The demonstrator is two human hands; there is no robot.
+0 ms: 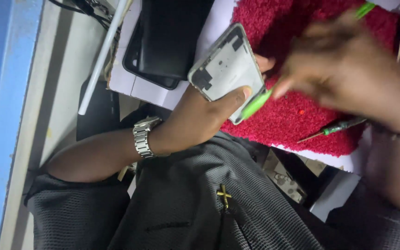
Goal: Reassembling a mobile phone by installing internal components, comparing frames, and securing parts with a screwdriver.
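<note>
My left hand grips opened phone, long axis diagonal above thumb. Right hand, blurred, pinches green pry tool, tip touching phone's lower edge. Red mat beneath.

A white phone shell with dark cutouts is tilting in the left hand, a green tool touching its lower edge.

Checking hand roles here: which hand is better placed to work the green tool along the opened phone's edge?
Right, probably. The right hand, though blurred, holds the green tool with its tip at the opened phone; the left hand is occupied gripping that phone.
</note>
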